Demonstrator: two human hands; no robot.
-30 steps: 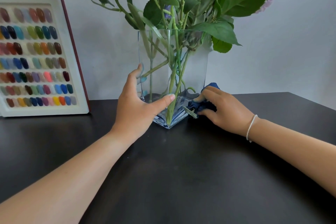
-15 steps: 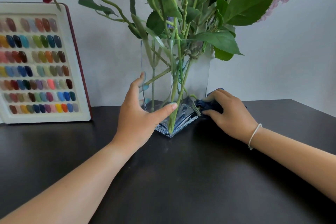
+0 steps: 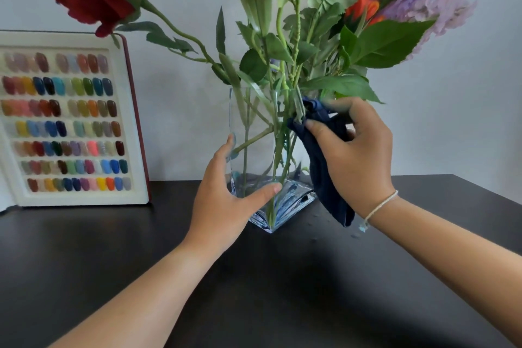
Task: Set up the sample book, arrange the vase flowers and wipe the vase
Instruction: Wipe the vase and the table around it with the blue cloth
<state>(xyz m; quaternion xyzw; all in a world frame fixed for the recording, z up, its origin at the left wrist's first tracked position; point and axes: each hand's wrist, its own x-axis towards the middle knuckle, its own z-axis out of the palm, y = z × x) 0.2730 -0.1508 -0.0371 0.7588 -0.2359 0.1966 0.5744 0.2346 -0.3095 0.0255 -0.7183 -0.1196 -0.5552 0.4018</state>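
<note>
Currently the left hand (image 3: 226, 200) braces the glass vase (image 3: 254, 150) on the desk (image 3: 268, 291), fingers spread open, while the right hand (image 3: 358, 155) grips a navy cloth (image 3: 322, 178) against its upper side; advise light, even strokes, base steadied

Leaves (image 3: 344, 85) crowd the vase (image 3: 254, 127) rim — the near table (image 3: 268, 277) lies open.

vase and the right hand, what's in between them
A dark blue cloth. In the head view the right hand presses it against the right face of the glass vase, near the rim, with the cloth's tail hanging down toward the table.
</note>
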